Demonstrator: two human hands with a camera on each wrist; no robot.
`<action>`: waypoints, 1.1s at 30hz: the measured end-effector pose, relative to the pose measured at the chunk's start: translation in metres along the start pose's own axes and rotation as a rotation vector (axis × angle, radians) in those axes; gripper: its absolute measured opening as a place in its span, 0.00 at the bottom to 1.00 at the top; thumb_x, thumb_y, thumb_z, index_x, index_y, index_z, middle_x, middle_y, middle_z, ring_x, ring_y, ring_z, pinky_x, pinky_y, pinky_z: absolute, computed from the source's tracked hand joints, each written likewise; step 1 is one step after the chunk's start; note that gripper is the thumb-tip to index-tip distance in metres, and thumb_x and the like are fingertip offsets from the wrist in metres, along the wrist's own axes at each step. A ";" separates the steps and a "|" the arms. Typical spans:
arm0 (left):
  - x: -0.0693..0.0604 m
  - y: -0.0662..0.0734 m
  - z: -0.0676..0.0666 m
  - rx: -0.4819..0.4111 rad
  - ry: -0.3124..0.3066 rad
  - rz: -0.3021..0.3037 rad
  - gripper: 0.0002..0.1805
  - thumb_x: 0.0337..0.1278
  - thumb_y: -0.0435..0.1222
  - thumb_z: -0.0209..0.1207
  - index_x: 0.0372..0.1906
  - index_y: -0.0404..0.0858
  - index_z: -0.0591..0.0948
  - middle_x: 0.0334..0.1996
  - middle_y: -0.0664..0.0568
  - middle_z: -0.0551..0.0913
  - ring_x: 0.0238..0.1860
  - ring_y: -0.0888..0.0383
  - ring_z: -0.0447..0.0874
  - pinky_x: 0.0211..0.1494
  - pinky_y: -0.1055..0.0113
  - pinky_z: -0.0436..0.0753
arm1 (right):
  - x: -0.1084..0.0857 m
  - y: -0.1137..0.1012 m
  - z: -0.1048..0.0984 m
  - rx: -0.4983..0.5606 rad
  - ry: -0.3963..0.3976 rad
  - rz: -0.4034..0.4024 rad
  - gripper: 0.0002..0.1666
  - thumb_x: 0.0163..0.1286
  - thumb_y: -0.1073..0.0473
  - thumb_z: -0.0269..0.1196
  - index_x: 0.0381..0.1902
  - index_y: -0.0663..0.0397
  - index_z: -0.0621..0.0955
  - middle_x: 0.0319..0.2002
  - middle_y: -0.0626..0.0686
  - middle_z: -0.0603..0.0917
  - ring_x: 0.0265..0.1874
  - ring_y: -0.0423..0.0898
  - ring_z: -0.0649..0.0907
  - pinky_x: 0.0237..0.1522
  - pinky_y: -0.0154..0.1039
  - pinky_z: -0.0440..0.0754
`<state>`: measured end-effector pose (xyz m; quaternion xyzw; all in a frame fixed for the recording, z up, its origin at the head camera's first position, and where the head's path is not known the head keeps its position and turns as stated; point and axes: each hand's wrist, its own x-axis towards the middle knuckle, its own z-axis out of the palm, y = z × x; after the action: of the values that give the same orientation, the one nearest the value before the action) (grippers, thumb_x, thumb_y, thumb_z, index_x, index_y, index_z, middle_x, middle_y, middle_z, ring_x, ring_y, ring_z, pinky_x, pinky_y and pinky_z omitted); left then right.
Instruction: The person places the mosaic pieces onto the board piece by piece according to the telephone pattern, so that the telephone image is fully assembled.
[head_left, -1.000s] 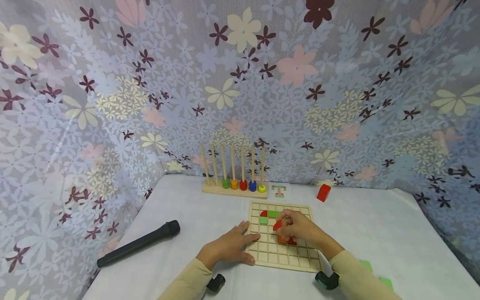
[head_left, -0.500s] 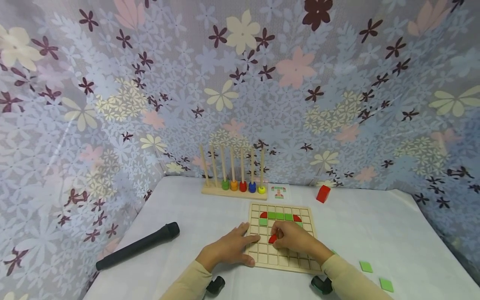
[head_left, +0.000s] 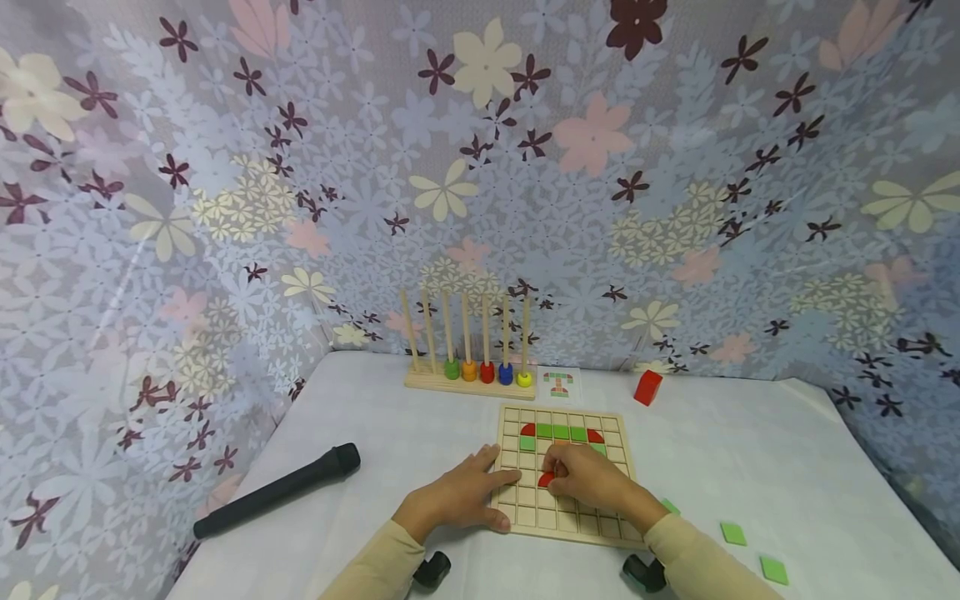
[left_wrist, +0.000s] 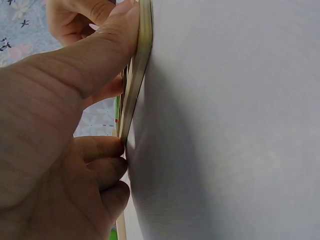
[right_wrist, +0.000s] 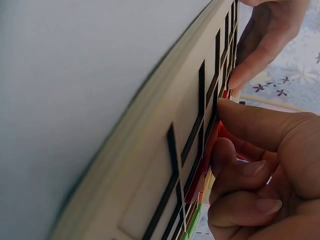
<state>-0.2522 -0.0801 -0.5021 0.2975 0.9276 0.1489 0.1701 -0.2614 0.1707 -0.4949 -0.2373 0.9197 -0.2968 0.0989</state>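
A wooden grid board (head_left: 525, 518) lies on the white table. My left hand (head_left: 461, 492) rests on its left edge, fingers spread; in the left wrist view, the left thumb and fingertips (left_wrist: 112, 165) touch the board's side. My right hand (head_left: 588, 475) is over the middle of the grid, thumb and fingers pinching a red quarter-round tile (head_left: 546, 480) at a cell. In the right wrist view the thumb (right_wrist: 245, 117) sits close against the board. Along the upper rows are green tiles (head_left: 561, 432), red quarter-round tiles (head_left: 595, 436) and a partly hidden orange one. The right hand covers some cells.
Behind the board stand a peg rack (head_left: 468, 385) with coloured beads and a pattern card (head_left: 559, 383). A red block (head_left: 648, 387) is at back right. Loose green tiles (head_left: 773, 570) lie at front right. A black microphone (head_left: 277, 492) lies on the left.
My right hand has moved lower and left over the grid with the red tile, bringing it down to a cell, and has since barely moved. The left hand has stayed put.
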 end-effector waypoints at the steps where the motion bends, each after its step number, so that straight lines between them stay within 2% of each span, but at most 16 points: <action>1: 0.000 0.000 0.000 -0.004 0.000 -0.001 0.44 0.51 0.59 0.69 0.76 0.61 0.69 0.82 0.46 0.52 0.82 0.46 0.48 0.78 0.49 0.63 | 0.000 0.000 0.000 -0.004 0.001 0.003 0.09 0.63 0.64 0.72 0.36 0.50 0.82 0.25 0.44 0.77 0.25 0.40 0.74 0.27 0.36 0.72; 4: -0.001 0.001 0.000 -0.007 0.000 0.000 0.44 0.52 0.59 0.69 0.76 0.60 0.69 0.82 0.45 0.52 0.82 0.46 0.48 0.78 0.49 0.63 | -0.002 -0.001 0.000 -0.009 0.016 0.028 0.11 0.62 0.63 0.73 0.40 0.51 0.83 0.26 0.43 0.77 0.25 0.40 0.74 0.28 0.36 0.72; 9: -0.002 0.001 -0.001 -0.007 -0.002 0.004 0.44 0.52 0.59 0.69 0.76 0.60 0.69 0.82 0.45 0.52 0.82 0.46 0.48 0.79 0.49 0.62 | -0.017 -0.006 -0.008 0.047 0.088 0.056 0.23 0.62 0.63 0.73 0.55 0.55 0.82 0.30 0.44 0.77 0.23 0.40 0.73 0.26 0.35 0.71; 12: -0.003 0.002 -0.002 -0.008 -0.002 0.007 0.44 0.52 0.58 0.69 0.76 0.59 0.69 0.82 0.44 0.51 0.82 0.47 0.47 0.79 0.50 0.60 | -0.036 -0.007 -0.020 0.135 0.111 0.050 0.26 0.65 0.62 0.72 0.60 0.57 0.80 0.34 0.48 0.80 0.20 0.39 0.72 0.23 0.35 0.73; 15: -0.005 0.002 -0.004 -0.010 0.002 0.007 0.44 0.52 0.57 0.69 0.76 0.58 0.69 0.82 0.44 0.52 0.82 0.46 0.47 0.80 0.50 0.59 | -0.061 0.000 -0.033 0.272 0.124 0.074 0.27 0.67 0.60 0.70 0.62 0.59 0.78 0.40 0.55 0.80 0.20 0.39 0.72 0.24 0.35 0.76; 19: -0.006 0.002 -0.005 -0.015 0.004 0.008 0.44 0.52 0.57 0.70 0.76 0.57 0.69 0.82 0.43 0.52 0.82 0.46 0.47 0.80 0.51 0.58 | -0.101 0.017 -0.051 0.409 0.201 0.241 0.29 0.67 0.58 0.71 0.63 0.60 0.76 0.48 0.61 0.78 0.25 0.43 0.76 0.26 0.36 0.77; 22: -0.005 0.000 -0.005 -0.011 0.003 0.010 0.44 0.52 0.57 0.69 0.76 0.58 0.69 0.82 0.43 0.51 0.82 0.46 0.47 0.80 0.51 0.58 | -0.131 0.033 -0.066 0.419 0.262 0.417 0.37 0.67 0.50 0.71 0.68 0.60 0.73 0.53 0.61 0.78 0.28 0.46 0.78 0.25 0.39 0.75; 25: -0.004 -0.002 -0.004 -0.005 0.005 0.008 0.45 0.52 0.58 0.69 0.76 0.58 0.68 0.82 0.44 0.51 0.82 0.46 0.47 0.80 0.51 0.59 | -0.158 0.051 -0.083 0.420 0.276 0.541 0.45 0.69 0.41 0.68 0.73 0.60 0.66 0.59 0.64 0.76 0.32 0.48 0.80 0.27 0.42 0.76; 29: -0.003 -0.003 -0.003 -0.012 0.002 0.009 0.44 0.53 0.58 0.69 0.77 0.57 0.68 0.82 0.43 0.51 0.82 0.46 0.47 0.80 0.50 0.59 | -0.185 0.078 -0.097 0.377 0.249 0.622 0.49 0.73 0.36 0.62 0.76 0.64 0.61 0.65 0.69 0.72 0.39 0.44 0.81 0.32 0.44 0.78; 33: -0.003 -0.002 -0.004 -0.017 -0.004 0.009 0.44 0.54 0.58 0.68 0.77 0.57 0.68 0.82 0.43 0.51 0.82 0.45 0.47 0.80 0.50 0.59 | -0.202 0.099 -0.097 0.335 0.181 0.664 0.50 0.74 0.37 0.61 0.75 0.69 0.59 0.65 0.74 0.70 0.41 0.44 0.80 0.33 0.44 0.77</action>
<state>-0.2527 -0.0838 -0.4986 0.3003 0.9246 0.1570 0.1738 -0.1547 0.3901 -0.4675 0.1203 0.8902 -0.4146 0.1455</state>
